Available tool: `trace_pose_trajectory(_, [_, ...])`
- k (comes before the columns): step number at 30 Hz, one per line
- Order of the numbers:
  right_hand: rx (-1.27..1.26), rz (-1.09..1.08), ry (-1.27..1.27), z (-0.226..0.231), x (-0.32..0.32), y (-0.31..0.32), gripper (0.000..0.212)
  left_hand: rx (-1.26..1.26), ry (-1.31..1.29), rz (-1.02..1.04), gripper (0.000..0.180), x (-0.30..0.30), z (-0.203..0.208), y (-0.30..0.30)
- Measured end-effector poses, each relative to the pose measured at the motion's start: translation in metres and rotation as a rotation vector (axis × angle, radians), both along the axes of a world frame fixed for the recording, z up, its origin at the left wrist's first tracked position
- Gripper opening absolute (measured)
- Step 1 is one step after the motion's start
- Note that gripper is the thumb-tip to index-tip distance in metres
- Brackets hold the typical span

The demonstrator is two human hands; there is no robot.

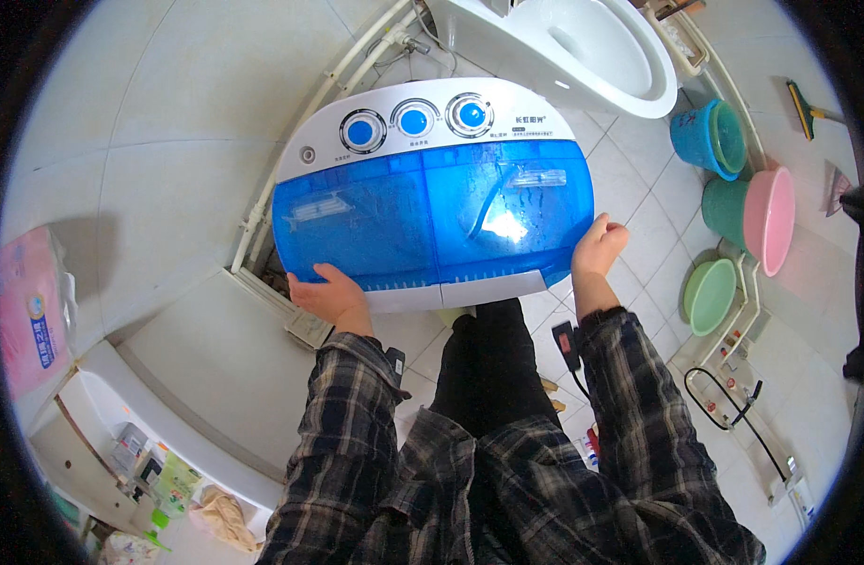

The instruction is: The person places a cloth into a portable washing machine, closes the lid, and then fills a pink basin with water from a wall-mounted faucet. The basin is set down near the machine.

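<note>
A small twin-tub washing machine (430,212) stands in front of me, with a white control panel (418,127) and two see-through blue lids, both down. Three blue-centred knobs (414,122) sit along the panel. At the machine's front left corner is my left hand (332,298), thumb and fingers around the edge. My right hand (599,252) is closed at the right side, near the edge of the right lid (512,202). Its fingertips are partly hidden.
A white washbasin (592,56) rises beyond the machine. Blue, green and pink plastic tubs (776,221) hang or stand along the right wall. Pipes (305,141) run behind the machine at left. A pink package (32,311) and a shelf (183,428) with toiletries are at left.
</note>
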State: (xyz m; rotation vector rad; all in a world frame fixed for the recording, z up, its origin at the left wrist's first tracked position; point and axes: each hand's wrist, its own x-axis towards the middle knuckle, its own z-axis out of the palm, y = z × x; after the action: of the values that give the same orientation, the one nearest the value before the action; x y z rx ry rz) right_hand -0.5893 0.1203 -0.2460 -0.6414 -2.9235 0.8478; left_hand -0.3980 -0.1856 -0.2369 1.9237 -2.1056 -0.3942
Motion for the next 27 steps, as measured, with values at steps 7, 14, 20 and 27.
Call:
trace_pose_trajectory(7, [0.213, -0.148, -0.06, 0.004, -0.008, -0.023, 0.04, 0.012, 0.042, -0.015, 0.058, -0.003, 0.003, 0.0])
trace_pose_trajectory(14, [0.247, -0.162, -0.073, 0.011, -0.01, -0.027, 0.036, -0.037, 0.035, 0.0, 0.058, 0.0, -0.006, 0.0])
trace_pose_trajectory(20, [0.238, -0.142, -0.076, 0.009, -0.009, -0.025, 0.034, -0.071, 0.035, 0.003, 0.059, 0.002, -0.01, -0.001])
trace_pose_trajectory(27, [0.23, -0.144, -0.063, 0.009, -0.009, -0.025, 0.034, -0.037, -0.01, -0.002, 0.059, 0.002, -0.007, 0.0])
